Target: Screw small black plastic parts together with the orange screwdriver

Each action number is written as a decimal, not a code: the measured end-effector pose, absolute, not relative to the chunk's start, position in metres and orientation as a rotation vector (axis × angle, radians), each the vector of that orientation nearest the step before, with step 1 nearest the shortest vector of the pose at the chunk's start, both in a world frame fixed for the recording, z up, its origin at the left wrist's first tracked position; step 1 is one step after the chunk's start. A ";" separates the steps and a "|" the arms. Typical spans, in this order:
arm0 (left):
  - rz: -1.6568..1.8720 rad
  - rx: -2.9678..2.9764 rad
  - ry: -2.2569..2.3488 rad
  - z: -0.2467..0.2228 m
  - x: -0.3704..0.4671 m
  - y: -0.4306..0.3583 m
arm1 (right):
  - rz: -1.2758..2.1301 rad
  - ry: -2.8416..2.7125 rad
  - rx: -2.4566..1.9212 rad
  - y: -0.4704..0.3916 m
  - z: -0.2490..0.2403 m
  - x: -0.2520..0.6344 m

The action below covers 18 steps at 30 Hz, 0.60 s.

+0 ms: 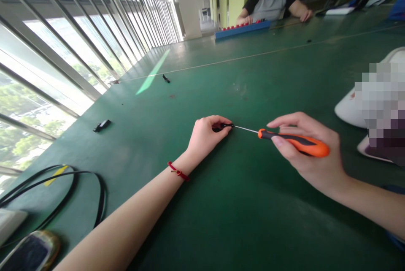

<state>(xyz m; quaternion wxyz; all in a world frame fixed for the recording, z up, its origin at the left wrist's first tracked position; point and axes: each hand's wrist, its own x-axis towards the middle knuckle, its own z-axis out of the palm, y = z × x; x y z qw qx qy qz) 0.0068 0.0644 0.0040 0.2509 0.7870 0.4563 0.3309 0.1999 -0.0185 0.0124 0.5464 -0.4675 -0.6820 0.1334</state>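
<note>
My left hand (210, 131), with a red cord bracelet (179, 172) at the wrist, pinches a small black part (227, 125) just over the green tabletop (202, 203). The part is mostly covered by my fingers, and its exact kind does not show. In my right hand (311, 153) is a screwdriver (303, 143) with an orange and black handle, held nearly level. Its thin metal shaft points left, and the tip meets the right end of the black part. My right fingers and thumb close around the front of the handle.
Small black pieces (101, 126) (166, 78) lie to the left. Black cable loops (101, 195) and a phone-like device (33, 252) occupy the lower left. A metal railing (95, 55) borders the table. Across it, a person (274, 3) sits behind a blue tray (243, 29) of red items.
</note>
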 end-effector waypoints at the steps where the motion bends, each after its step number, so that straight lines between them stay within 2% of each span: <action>1: 0.899 2.141 1.245 0.004 0.007 0.064 | 0.304 -1.617 -1.132 -0.019 0.012 0.200; 6: 0.889 2.148 1.250 0.004 0.006 0.065 | 0.290 -1.502 -0.994 -0.018 0.012 0.199; 12: 0.895 2.155 1.248 0.004 0.006 0.065 | 0.360 -1.572 -1.125 -0.018 0.010 0.200; 18: 0.913 2.188 1.253 0.004 0.006 0.063 | 0.347 -1.458 -0.988 -0.014 0.009 0.201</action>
